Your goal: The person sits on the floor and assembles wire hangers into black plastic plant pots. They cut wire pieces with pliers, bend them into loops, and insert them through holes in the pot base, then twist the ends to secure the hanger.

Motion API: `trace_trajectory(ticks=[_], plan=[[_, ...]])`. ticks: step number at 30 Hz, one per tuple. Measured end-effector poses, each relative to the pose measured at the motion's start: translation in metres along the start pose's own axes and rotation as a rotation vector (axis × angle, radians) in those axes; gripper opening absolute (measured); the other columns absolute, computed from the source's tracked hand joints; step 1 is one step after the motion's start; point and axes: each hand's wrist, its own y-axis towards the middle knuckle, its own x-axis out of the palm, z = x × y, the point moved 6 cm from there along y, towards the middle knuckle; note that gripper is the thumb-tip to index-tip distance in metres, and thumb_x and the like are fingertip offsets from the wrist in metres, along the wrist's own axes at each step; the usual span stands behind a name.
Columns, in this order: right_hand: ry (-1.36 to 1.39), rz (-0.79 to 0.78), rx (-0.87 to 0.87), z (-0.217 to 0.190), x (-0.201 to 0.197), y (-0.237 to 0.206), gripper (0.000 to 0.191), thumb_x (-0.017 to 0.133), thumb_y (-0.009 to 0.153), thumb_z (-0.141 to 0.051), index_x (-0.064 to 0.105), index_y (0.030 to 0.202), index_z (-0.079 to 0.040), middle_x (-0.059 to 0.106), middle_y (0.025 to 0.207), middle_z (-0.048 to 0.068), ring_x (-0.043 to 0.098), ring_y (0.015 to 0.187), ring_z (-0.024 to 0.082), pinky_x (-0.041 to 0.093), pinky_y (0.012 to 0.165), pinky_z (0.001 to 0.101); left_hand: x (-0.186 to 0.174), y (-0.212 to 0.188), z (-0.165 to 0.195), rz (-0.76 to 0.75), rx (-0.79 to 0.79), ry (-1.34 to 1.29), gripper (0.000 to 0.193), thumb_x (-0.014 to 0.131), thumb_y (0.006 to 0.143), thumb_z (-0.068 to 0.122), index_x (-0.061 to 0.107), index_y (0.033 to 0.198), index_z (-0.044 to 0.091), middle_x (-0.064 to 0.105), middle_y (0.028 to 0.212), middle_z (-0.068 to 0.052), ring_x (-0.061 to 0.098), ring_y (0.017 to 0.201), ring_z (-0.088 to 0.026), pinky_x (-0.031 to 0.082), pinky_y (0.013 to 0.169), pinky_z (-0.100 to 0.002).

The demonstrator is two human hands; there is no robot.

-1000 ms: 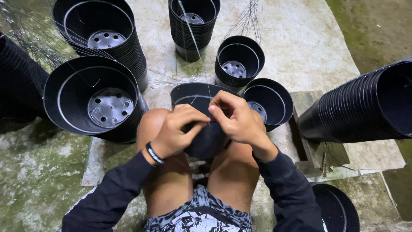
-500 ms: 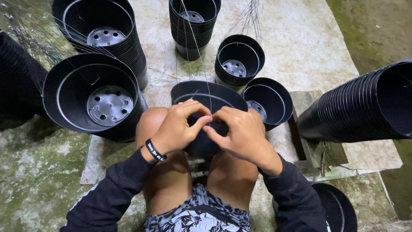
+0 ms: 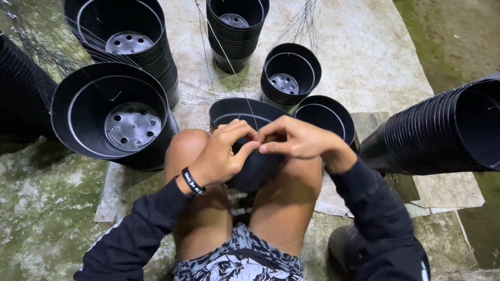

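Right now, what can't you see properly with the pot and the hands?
Head view, the only one:
- Fingertips: left hand and right hand curl over the black pot, hiding what they pinch.
- Pot's lower part: hidden between the knees.
- Thin wire: too fine to follow to the fingers.
- Side-lying pot stack: cut off by the right edge.

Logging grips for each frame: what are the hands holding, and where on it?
Both the left hand and right hand grip a black plastic pot at its near rim.
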Motion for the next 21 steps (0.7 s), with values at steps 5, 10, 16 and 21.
trace_trajectory(ticks=[5, 10, 16, 21], plan=[[0.291, -0.356, 0.08, 0.036, -0.003, 0.03, 0.027, 0.074, 0.096, -0.019, 0.071, 0.113, 0.002, 0.065, 0.083, -0.001, 0.055, 0.073, 0.006, 0.047, 0.065, 0.0246, 0.0, 0.0, 0.0, -0.001, 0.01, -0.032, 0.008, 0.07, 0.089, 0.006, 0.065, 0.093, 0.002, 0.067, 0.089, -0.009, 0.063, 0.087, -0.027, 0.047, 0.079, -0.036], [0.362, -0.531, 0.064, 0.065, 0.0, 0.049, 0.021, 0.075, 0.094, -0.015, 0.069, 0.104, 0.002, 0.064, 0.082, 0.001, 0.062, 0.069, 0.009, 0.053, 0.06, 0.0262, -0.001, -0.002, -0.001, 0.004, 0.005, -0.076, 0.007, 0.07, 0.089, 0.005, 0.066, 0.094, 0.003, 0.067, 0.088, -0.008, 0.062, 0.085, -0.026, 0.048, 0.078, -0.034], [0.499, -0.644, 0.139, 0.106, 0.018, 0.064, 0.018, 0.077, 0.087, -0.009, 0.065, 0.092, 0.003, 0.066, 0.083, 0.004, 0.066, 0.065, 0.013, 0.053, 0.057, 0.0269, 0.001, -0.003, -0.004, -0.008, 0.012, -0.09, 0.006, 0.069, 0.089, 0.004, 0.065, 0.093, 0.002, 0.067, 0.088, -0.008, 0.062, 0.086, -0.024, 0.046, 0.078, -0.035], [0.567, -0.63, 0.209, 0.108, 0.03, 0.068, 0.019, 0.077, 0.085, -0.007, 0.066, 0.097, 0.001, 0.067, 0.085, 0.004, 0.067, 0.073, 0.011, 0.057, 0.065, 0.0273, 0.0, -0.005, -0.004, -0.053, -0.004, -0.107, 0.006, 0.069, 0.09, 0.005, 0.065, 0.093, 0.003, 0.065, 0.087, -0.008, 0.062, 0.085, -0.025, 0.046, 0.079, -0.034]])
